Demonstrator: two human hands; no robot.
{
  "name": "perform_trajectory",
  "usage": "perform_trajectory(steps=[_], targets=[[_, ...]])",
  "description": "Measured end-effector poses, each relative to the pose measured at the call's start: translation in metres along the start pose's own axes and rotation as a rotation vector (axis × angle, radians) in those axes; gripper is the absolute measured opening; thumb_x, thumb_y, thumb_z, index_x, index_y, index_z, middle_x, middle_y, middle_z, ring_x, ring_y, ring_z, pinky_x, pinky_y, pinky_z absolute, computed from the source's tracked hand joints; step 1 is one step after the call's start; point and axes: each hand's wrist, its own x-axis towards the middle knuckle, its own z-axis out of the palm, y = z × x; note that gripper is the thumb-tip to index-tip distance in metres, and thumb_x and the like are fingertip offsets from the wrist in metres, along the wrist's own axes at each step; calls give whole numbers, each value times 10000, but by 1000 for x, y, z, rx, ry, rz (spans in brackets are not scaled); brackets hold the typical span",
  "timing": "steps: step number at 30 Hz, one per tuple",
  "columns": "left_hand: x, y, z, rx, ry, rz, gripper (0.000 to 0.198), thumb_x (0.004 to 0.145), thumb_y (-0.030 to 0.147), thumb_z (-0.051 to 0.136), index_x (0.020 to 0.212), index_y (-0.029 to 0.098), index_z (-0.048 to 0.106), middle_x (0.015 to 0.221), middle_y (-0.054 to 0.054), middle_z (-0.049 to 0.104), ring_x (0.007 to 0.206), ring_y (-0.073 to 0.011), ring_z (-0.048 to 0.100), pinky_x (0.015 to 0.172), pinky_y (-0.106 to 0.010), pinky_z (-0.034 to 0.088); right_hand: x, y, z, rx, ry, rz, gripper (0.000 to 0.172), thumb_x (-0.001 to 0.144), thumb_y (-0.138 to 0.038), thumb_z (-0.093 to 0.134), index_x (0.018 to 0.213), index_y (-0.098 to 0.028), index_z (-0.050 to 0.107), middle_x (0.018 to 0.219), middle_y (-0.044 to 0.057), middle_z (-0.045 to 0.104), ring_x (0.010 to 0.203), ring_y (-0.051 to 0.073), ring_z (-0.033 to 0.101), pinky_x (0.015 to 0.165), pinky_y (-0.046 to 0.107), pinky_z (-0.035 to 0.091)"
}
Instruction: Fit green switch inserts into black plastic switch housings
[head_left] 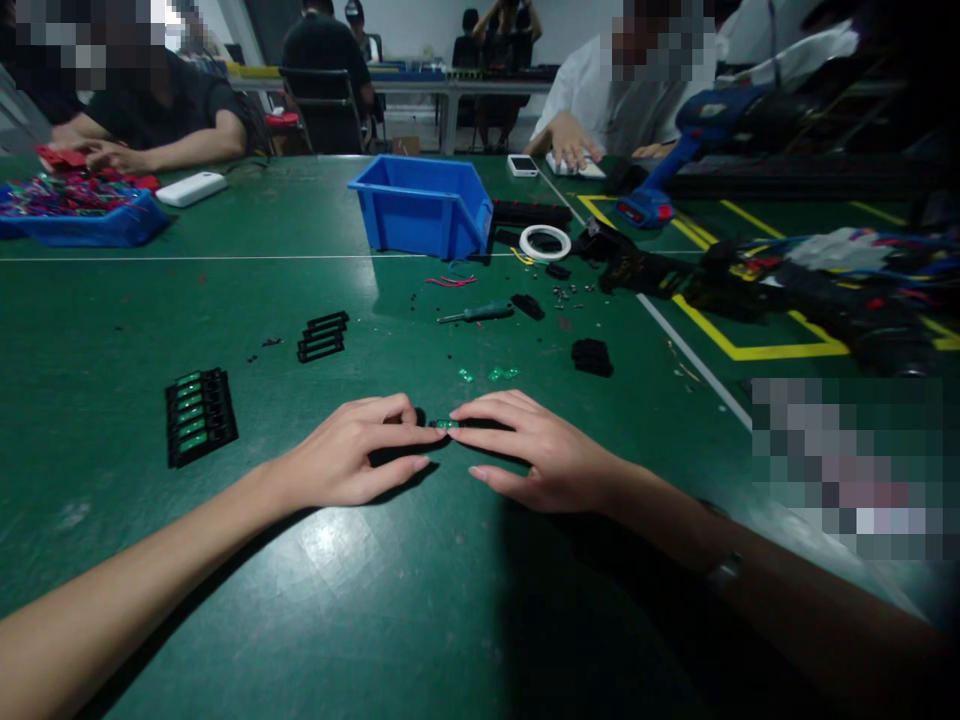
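A small green circuit board in a black frame [448, 425] lies on the table between my two hands. My left hand [364, 450] reaches in from the left with its index fingertip touching the piece; its thumb is stretched out apart below. From the other side, my right hand [536, 450] rests fingertips on the same piece, its fingers spread and thumb apart. My fingertips partly cover the piece. Just beyond it lie several loose green boards [502, 374]. To the left is a row of black frames with green boards [196, 415], and farther back several bare black frames [322, 337].
A screwdriver [476, 313], a stack of black parts [592, 357] and a blue bin [427, 210] lie beyond my hands. A white ring [545, 243], cordless drill [675, 150] and cables stand right. Co-workers sit across the table; a blue tray [97, 225] holds wires.
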Motion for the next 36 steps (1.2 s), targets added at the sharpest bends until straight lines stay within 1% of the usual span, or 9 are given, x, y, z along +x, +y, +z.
perform_trajectory(steps=[5, 8, 10, 12, 16, 21, 28, 32, 36], targets=[[1, 2, -1, 20, -2, 2, 374, 987, 307, 582, 1341, 215, 658, 1020, -87, 618, 911, -185, 619, 824, -332, 526, 0, 0, 0, -12, -5, -9, 403, 951, -266, 643, 1350, -209, 633, 1367, 124, 638, 1244, 291, 579, 1072, 496, 444], [0, 2, -1, 57, 3, 20, 380, 977, 301, 593, 1344, 219, 654, 1170, -120, 611, 999, -205, 626, 854, -349, 536, 0, 1, 1, -21, -9, -18, 411, 954, -255, 635, 1361, -198, 622, 1384, 120, 633, 1265, 289, 568, 1084, 490, 435], [-1, 2, 0, 96, 17, 55, 386, 966, 298, 607, 1342, 220, 652, 1310, -139, 585, 1101, -236, 617, 904, -380, 537, -1, 1, 2, -22, -12, -27, 419, 958, -251, 631, 1371, -187, 611, 1387, 119, 633, 1271, 287, 564, 1084, 486, 435], [-1, 1, 1, 133, 31, 103, 399, 958, 291, 617, 1348, 206, 641, 1381, -145, 578, 1149, -260, 609, 939, -411, 531, -1, 1, 2, -25, -11, -34, 421, 961, -253, 629, 1374, -178, 605, 1381, 121, 638, 1265, 286, 567, 1077, 488, 439], [0, -1, 3, 164, 40, 165, 417, 951, 275, 629, 1354, 169, 621, 1368, -134, 634, 1099, -260, 633, 926, -421, 539, -1, 1, 3, -33, -6, -34, 406, 959, -256, 633, 1356, -170, 618, 1368, 122, 646, 1247, 283, 580, 1069, 483, 444], [-2, -1, 5, 230, 54, 173, 421, 954, 280, 631, 1356, 156, 614, 1370, -123, 652, 1085, -261, 644, 914, -423, 553, 0, 1, 3, -58, 1, -37, 403, 952, -240, 637, 1348, -168, 624, 1365, 122, 645, 1242, 280, 581, 1061, 472, 453], [-2, 3, 5, 343, 61, 212, 428, 964, 301, 619, 1357, 134, 606, 1365, -121, 663, 1053, -263, 664, 868, -414, 581, -1, -2, 2, -179, 2, -80, 378, 982, -241, 595, 1347, -145, 619, 1339, 137, 670, 1217, 297, 604, 1030, 492, 464], [-1, 4, 6, 367, 73, 216, 416, 966, 320, 615, 1336, 129, 622, 1354, -136, 667, 1037, -255, 678, 867, -406, 585, -3, -5, 2, -235, -6, -68, 381, 985, -239, 589, 1352, -136, 616, 1343, 132, 674, 1214, 298, 609, 1015, 485, 465], [-2, 3, 6, 359, 73, 212, 413, 961, 317, 624, 1327, 127, 627, 1334, -134, 678, 1041, -253, 682, 872, -407, 586, -3, -7, 2, -240, -4, -59, 382, 983, -227, 592, 1355, -141, 616, 1344, 130, 675, 1215, 289, 611, 1015, 478, 467]])
